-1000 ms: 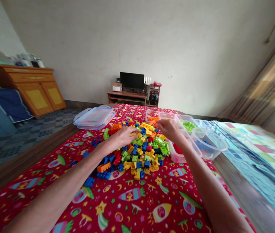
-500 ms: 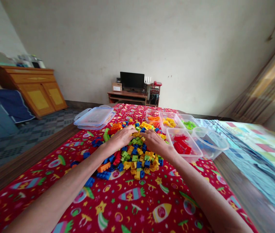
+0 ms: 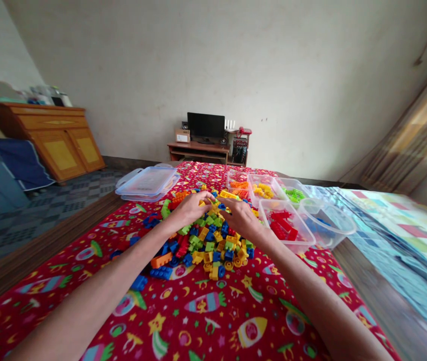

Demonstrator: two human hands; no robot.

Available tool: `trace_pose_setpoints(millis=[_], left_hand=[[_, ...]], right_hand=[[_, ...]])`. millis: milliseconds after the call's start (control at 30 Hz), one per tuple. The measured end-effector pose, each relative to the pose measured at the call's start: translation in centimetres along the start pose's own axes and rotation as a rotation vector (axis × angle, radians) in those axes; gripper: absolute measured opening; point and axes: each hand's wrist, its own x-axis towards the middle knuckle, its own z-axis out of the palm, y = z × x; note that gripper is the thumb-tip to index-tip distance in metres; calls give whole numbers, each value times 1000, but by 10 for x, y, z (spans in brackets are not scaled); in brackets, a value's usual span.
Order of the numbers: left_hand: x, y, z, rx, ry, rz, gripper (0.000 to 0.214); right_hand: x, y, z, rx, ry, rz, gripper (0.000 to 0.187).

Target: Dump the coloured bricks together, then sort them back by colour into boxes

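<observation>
A heap of mixed toy building bricks (image 3: 208, 246) in yellow, green, blue, red and orange lies on the red patterned cloth (image 3: 183, 326). Over the far part of the heap is my left hand (image 3: 194, 208), its fingers bent and apart from the thumb. My right hand (image 3: 239, 214) faces it from the other side, with fingers reaching left above the bricks. No brick shows in either hand, and a narrow gap separates the two. To the right of my right hand stands a clear box holding red bricks (image 3: 283, 225).
Behind the red-brick box are clear boxes with orange bricks (image 3: 239, 185), yellow bricks (image 3: 263, 190) and green bricks (image 3: 294, 194). A round clear tub (image 3: 343, 223) with blue bricks stands at the right. Stacked clear lids (image 3: 147, 181) lie at the back left.
Both hands have lifted slightly off the bricks, and their fingers have parted more. A red brick now shows beside my right hand. The boxes have stayed put.
</observation>
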Motion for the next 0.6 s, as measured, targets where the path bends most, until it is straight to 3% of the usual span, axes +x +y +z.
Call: trace_pose_setpoints(millis=[100,200,300,400,500,600], left_hand=[[-4,13,-2,-301,-69,-115,46],[-8,21,2,-431,-112,-187,51],[-7,20,7,-452,9,-222,39],[-5,19,10,-649,116,-312,35],[-7,27,11,-852,16,-379,41],[-10,38,11,-903,-43,-424,50]], right_hand=[[4,-9,-5,131,3,27,37],[6,-13,-5,121,7,108,26],[6,-9,-1,50,63,162,22],[5,-9,1,56,94,160,23],[4,-19,-1,116,51,111,28],[3,-30,-5,151,5,58,35]])
